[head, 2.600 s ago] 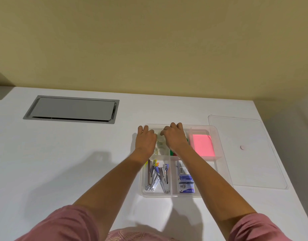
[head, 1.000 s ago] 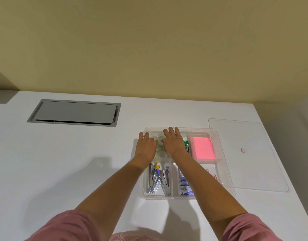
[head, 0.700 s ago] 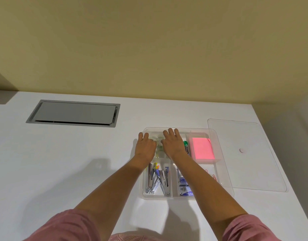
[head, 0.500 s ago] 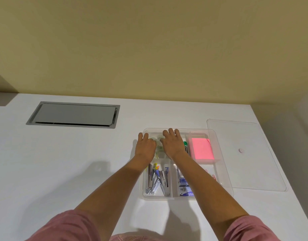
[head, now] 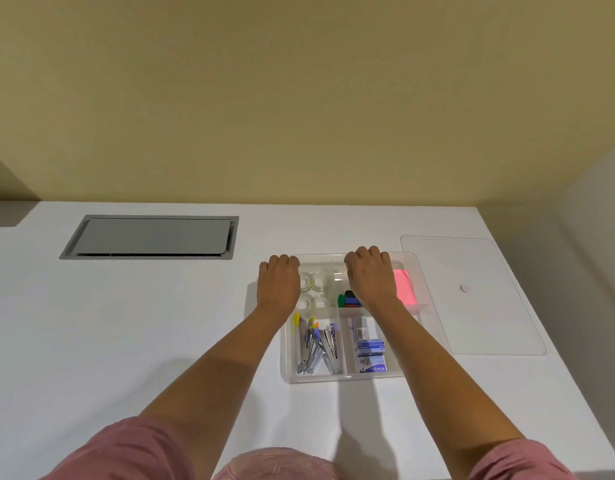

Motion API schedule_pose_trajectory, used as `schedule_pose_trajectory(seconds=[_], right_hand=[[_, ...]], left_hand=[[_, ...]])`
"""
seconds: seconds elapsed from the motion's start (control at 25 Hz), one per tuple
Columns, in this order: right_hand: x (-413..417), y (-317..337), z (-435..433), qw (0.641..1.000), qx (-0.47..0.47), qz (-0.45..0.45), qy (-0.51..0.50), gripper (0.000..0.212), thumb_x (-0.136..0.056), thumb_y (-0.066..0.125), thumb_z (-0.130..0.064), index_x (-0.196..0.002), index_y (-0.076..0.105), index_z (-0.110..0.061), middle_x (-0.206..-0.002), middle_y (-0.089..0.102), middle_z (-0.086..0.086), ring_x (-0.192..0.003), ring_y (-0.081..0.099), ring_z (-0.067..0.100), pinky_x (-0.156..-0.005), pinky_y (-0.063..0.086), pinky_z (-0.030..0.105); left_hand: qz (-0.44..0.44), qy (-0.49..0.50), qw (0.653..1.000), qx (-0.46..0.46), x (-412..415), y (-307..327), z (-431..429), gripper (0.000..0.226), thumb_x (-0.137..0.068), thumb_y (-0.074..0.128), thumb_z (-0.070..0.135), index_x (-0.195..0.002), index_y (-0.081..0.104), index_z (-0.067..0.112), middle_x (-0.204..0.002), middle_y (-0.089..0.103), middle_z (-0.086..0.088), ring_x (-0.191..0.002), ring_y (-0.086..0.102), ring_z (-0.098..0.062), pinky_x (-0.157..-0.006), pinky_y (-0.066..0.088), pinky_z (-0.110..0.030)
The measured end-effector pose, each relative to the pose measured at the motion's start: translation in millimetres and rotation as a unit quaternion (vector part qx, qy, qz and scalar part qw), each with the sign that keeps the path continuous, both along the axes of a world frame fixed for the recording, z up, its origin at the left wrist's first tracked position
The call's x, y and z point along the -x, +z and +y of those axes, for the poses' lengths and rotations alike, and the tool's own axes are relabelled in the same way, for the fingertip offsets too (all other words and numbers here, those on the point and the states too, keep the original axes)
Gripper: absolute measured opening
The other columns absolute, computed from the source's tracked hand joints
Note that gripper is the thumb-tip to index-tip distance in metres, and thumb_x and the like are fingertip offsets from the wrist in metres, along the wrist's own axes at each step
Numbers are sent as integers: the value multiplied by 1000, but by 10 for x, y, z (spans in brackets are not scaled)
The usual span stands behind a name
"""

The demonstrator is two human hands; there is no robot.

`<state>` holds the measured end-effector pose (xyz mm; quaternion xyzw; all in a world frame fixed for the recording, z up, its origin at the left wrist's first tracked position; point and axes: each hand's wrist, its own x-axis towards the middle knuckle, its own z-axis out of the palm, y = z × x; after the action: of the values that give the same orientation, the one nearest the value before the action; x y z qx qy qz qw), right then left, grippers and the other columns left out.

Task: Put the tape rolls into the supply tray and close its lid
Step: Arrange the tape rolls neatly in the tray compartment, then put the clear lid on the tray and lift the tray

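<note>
A clear supply tray point(head: 340, 378) sits on the white table. Several clear tape rolls point(head: 313, 289) lie in its far left compartment. My left hand point(head: 277, 284) hangs over the tray's far left corner, just left of the rolls, with fingers bent down and nothing in them. My right hand point(head: 371, 276) hovers over the tray's far middle compartment, fingers also bent down and empty. The clear lid point(head: 472, 317) lies flat on the table to the right of the tray, touching its right side.
The tray also holds a pink note pad point(head: 405, 291), green and blue clips point(head: 347, 301), metal staplers point(head: 316, 348) and staple boxes point(head: 370, 353). A grey hatch point(head: 150, 237) is set into the table at far left. A yellow wall stands behind; the table ends at right.
Both hands were close together over the tape compartment. They have now drawn apart, the left one to the left and the right one to the right, which uncovers the rolls.
</note>
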<state>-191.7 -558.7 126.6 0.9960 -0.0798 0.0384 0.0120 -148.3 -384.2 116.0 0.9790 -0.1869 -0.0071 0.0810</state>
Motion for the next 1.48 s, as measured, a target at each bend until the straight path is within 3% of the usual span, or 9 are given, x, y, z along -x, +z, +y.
schedule_pose_trajectory(seconds=[0.44, 0.64, 0.92, 1.04, 1.16, 1.32, 1.48], right_hand=[[595, -35, -538, 990, -28, -19, -135, 26, -97, 43, -14, -114, 63, -12, -112, 66, 9, -103, 55, 29, -84, 40, 36], [824, -79, -1422, 977, -56, -12, -207, 28, -98, 44, -14, -119, 60, -11, -117, 63, 11, -107, 55, 31, -83, 43, 37], [1250, -334, -2937, 944, -160, 105, -271, 39, -99, 43, -16, -137, 45, -6, -137, 50, 17, -127, 48, 34, -104, 42, 40], [1363, -434, -3449, 932, -197, 139, -271, 38, -96, 46, -7, -134, 49, 0, -139, 50, 22, -129, 47, 35, -107, 40, 36], [1376, -532, -3658, 931, -213, 152, -255, 31, -93, 47, 0, -122, 57, 3, -130, 57, 23, -121, 55, 32, -100, 44, 32], [1315, -639, -3734, 924, -237, 161, -253, 23, -91, 49, 0, -111, 61, 4, -121, 63, 22, -113, 60, 31, -91, 49, 33], [1238, -652, -3795, 900, -299, 141, -283, 26, -92, 50, -3, -116, 59, -1, -122, 63, 19, -114, 59, 31, -94, 49, 35]], left_hand=[[4, -32, 998, 51, 232, 142, -386, 33, -93, 39, 1, -120, 56, 10, -118, 63, -8, -108, 55, -26, -87, 40, -32], [12, -38, 997, 64, 386, 143, -1203, 31, -94, 39, 3, -118, 57, 10, -117, 64, -9, -108, 55, -28, -88, 42, -34], [113, 1, 975, 190, 842, 42, -2724, 29, -97, 41, 9, -121, 55, 8, -122, 60, -14, -115, 53, -31, -95, 42, -37], [185, 21, 962, 197, 990, -67, -3212, 32, -97, 42, 11, -128, 49, 8, -129, 53, -15, -122, 48, -31, -100, 41, -39], [268, 86, 947, 155, 1072, -229, -3444, 44, -97, 41, 16, -140, 34, 7, -142, 38, -16, -132, 37, -34, -108, 34, -40], [283, 165, 941, 87, 1104, -391, -3474, 55, -96, 42, 20, -146, 21, 8, -157, 9, -21, -142, 19, -37, -114, 27, -41], [301, 234, 920, 96, 1072, -427, -3521, 54, -96, 44, 18, -145, 24, 12, -158, 6, -19, -143, 19, -34, -113, 27, -42]])
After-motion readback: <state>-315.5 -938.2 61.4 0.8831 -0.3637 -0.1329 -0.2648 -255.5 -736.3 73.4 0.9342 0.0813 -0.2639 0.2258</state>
